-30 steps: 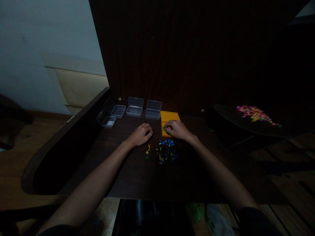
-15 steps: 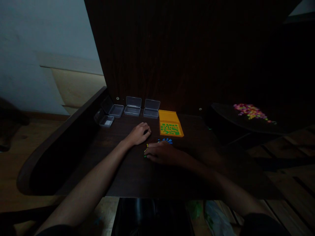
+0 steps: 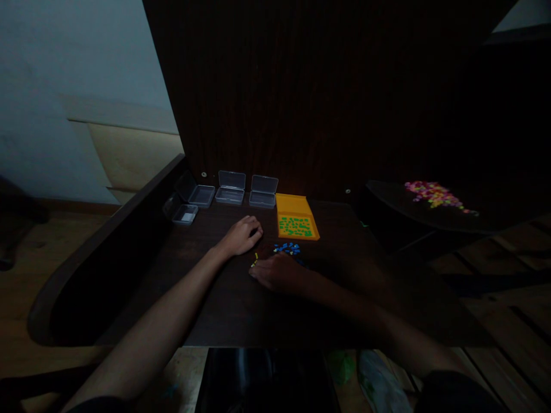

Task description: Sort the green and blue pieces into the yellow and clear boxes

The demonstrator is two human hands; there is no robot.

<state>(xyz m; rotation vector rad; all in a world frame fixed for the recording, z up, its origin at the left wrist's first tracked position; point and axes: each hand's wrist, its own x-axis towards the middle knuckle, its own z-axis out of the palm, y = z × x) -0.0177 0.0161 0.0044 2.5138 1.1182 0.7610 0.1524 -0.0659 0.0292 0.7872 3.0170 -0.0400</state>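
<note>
OK, my right hand [image 3: 279, 273] is at the yellow pieces [image 3: 256, 257], can't tell if gripping; left hand [image 3: 243, 236] slack on tabletop [image 3: 232, 304], thumb off fingers; blue pieces [image 3: 288, 248] just nearside of yellow case [image 3: 293, 203].

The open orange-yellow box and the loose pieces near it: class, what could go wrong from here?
1. The orange-yellow box stands open with loose green pieces inside, so a knock might spill them.
2. Blue pieces lie right beside the right hand; a careless brush could scatter them.
3. In this dim light, small yellow pieces might be overlooked.
</note>
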